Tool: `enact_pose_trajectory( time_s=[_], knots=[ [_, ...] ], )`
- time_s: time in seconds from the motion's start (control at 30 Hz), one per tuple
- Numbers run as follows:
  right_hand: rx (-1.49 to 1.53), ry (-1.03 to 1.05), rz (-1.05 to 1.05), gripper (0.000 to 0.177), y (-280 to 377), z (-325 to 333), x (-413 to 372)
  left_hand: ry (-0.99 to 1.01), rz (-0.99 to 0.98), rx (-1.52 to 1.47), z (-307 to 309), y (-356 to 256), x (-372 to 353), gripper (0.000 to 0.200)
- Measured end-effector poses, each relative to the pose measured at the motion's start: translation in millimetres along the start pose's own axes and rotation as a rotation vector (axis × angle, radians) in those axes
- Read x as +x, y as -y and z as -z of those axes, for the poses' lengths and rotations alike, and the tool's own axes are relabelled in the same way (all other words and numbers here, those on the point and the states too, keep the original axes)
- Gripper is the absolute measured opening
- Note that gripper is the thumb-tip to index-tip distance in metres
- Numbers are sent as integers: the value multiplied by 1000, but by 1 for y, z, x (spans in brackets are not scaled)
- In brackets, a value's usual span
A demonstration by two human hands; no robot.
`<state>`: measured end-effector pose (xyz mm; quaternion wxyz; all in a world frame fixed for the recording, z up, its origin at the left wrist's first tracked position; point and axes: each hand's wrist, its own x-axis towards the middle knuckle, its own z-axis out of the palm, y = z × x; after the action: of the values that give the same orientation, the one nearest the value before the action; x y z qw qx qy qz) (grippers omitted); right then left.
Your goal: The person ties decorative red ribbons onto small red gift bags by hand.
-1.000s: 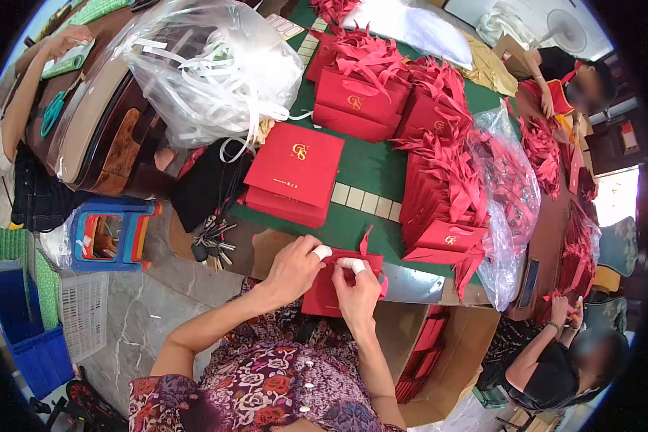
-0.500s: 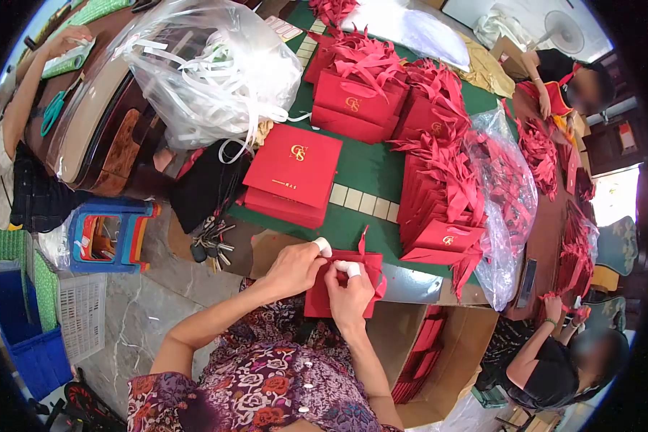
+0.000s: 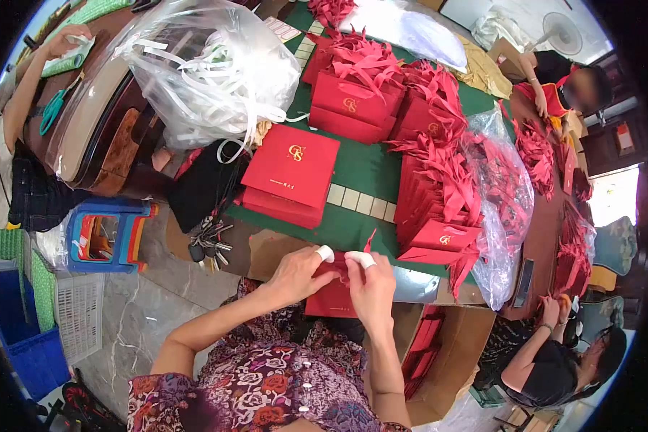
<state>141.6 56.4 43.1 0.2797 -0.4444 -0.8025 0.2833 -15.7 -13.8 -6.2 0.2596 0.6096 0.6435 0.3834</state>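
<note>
A red paper bag (image 3: 331, 302) lies in front of me at the table's near edge, partly covered by my hands. My left hand (image 3: 300, 273) is closed on its upper left part, with white wrapping on a fingertip. Opposite it, my right hand (image 3: 371, 281), also with white-wrapped fingertips, pinches red ribbon at the bag's top. One ribbon end (image 3: 371, 239) sticks up beyond the right fingers. Exactly how the ribbon runs between the fingers is hidden. Just ahead lies a stack of flat red bags (image 3: 291, 169) with gold lettering.
Finished-looking ribboned red bags (image 3: 439, 234) stand in rows on the green tabletop (image 3: 360, 169). A clear sack of white ribbon (image 3: 223, 86) is at left, a plastic-wrapped red bundle (image 3: 500, 194) at right. A cardboard box (image 3: 446, 360) stands below right. Co-workers sit around.
My right hand has moved slightly right and up, turning over the bag's top edge. My left hand stays nearly in place, and its thumb has spread towards the right hand.
</note>
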Motion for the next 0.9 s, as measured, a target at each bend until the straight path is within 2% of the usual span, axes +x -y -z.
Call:
enact_pose_trajectory(
  time_s=[0.07,0.23,0.33,0.4,0.6,0.73,0.8,0.83,0.9],
  knots=[
    [-68,129,104,10,-2,4,8,-31,-41,9,-2,-3,-2,28],
    [-149,325,85,14,-11,11,15,-108,-94,-1,1,-12,0,27],
    [-35,389,28,17,-18,17,19,-121,-127,-31,3,-14,-1,23],
    [112,523,-80,20,-18,19,27,-70,-200,-52,2,-10,-3,16],
    [173,679,-247,26,-24,18,39,-70,-337,-4,5,-7,-1,13],
    [246,672,-266,19,-41,9,34,-90,-418,26,4,-4,-2,12],
    [463,673,-410,15,-50,0,31,-73,-397,36,4,-2,-2,12],
    [462,671,-409,15,-56,-7,26,-74,-400,36,4,-2,0,12],
    [462,455,-374,20,-57,-21,18,-28,-268,15,5,-1,1,14]
  ],
)
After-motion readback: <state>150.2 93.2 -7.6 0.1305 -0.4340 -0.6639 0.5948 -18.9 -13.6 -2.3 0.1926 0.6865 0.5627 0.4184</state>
